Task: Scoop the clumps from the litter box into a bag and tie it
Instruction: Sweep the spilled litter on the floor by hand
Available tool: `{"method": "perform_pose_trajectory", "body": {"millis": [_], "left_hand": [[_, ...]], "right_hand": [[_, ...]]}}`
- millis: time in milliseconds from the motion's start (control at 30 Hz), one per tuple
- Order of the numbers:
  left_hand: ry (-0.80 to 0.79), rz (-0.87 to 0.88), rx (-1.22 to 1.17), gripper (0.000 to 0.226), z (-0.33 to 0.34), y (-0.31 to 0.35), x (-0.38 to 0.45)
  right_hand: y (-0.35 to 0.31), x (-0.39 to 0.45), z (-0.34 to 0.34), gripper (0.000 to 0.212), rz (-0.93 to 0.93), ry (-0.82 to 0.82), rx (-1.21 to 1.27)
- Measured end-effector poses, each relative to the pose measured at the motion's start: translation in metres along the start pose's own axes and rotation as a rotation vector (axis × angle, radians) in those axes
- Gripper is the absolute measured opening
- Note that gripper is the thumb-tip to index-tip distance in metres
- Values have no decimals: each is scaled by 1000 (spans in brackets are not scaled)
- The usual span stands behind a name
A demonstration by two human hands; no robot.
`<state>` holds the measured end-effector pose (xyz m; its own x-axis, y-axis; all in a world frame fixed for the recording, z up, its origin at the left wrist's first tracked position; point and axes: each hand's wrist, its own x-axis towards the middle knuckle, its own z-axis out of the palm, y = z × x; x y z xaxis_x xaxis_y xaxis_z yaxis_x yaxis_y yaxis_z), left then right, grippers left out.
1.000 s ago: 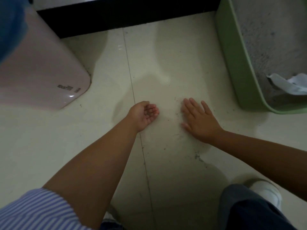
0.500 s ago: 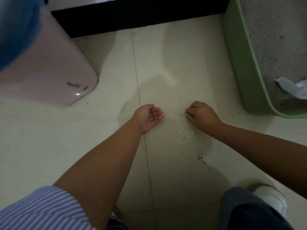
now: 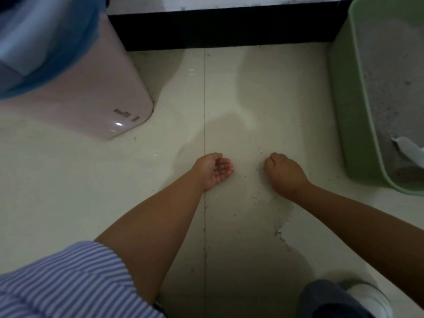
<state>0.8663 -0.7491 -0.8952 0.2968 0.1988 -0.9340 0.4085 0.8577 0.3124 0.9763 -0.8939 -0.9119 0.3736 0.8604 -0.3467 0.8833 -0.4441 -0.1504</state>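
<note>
The left hand (image 3: 213, 172) lies low on the shiny cream tile floor (image 3: 263, 92) with its palm turned up. Its fingers are curled a little, like a small cup. A few dark specks sit in the palm, too small to name.

The right hand (image 3: 283, 173) is just beside it, knuckles up, with the fingers curled in tight like a fist against the floor. You cannot tell if it holds anything inside.

Small grey crumbs of litter (image 3: 278, 232) are scattered on the floor around and below the right hand.

The green plastic litter box (image 3: 348, 125) stands on the floor to the right, near the right hand but not touching it. Grey litter fills it, and a white crumpled thing (image 3: 407, 149) lies inside by its near corner; what it is cannot be made out.

A pale pink plastic bin (image 3: 96, 92) with a blue bag (image 3: 57, 42) over its top stands at the far left, well apart from the hands.

A blue and white striped sleeve (image 3: 68, 278) shows at the bottom left, and a white shoe (image 3: 369, 294) at the bottom right.
</note>
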Motion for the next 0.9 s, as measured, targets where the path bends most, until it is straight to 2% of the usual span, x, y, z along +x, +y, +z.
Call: {"method": "perform_pose_trajectory", "body": {"millis": [67, 100, 133, 200, 233, 300, 367, 467, 567, 700, 767, 900], "left_hand": [[-5, -7, -10, 38, 0, -2, 2], [-11, -14, -18, 38, 0, -2, 2], [-21, -20, -30, 38, 1, -2, 2], [-47, -31, -58, 39, 3, -1, 3], [-57, -37, -66, 39, 6, -1, 3], [-71, -45, -68, 39, 11, -1, 2], [-95, -57, -55, 38, 17, -1, 0], [-128, -57, -26, 41, 22, 0, -1], [-115, -27, -9, 41, 25, 1, -1], [-77, -10, 19, 40, 20, 1, 1], [-59, -2, 40, 39, 16, 2, 1], [-40, 0, 60, 39, 13, 1, -1]], "right_hand": [[-8, -1, -6, 29, 39, -54, -9], [-8, 1, -7, 15, 129, -71, 100], [-6, 6, -7, 11, 213, -50, 198], [-4, 13, -11, 24, 323, -78, 478], [-4, 17, -16, 21, 351, -39, 611], [-6, 20, -29, 21, 319, -6, 826], [-6, 19, -39, 25, 261, -74, 910], [4, 15, -44, 29, 252, -137, 725], [16, 9, -33, 26, 247, -95, 451], [18, -3, -5, 26, 92, -59, 324], [15, -5, 1, 26, 45, 35, 294], [16, -2, 9, 11, -59, 182, 183]]}}
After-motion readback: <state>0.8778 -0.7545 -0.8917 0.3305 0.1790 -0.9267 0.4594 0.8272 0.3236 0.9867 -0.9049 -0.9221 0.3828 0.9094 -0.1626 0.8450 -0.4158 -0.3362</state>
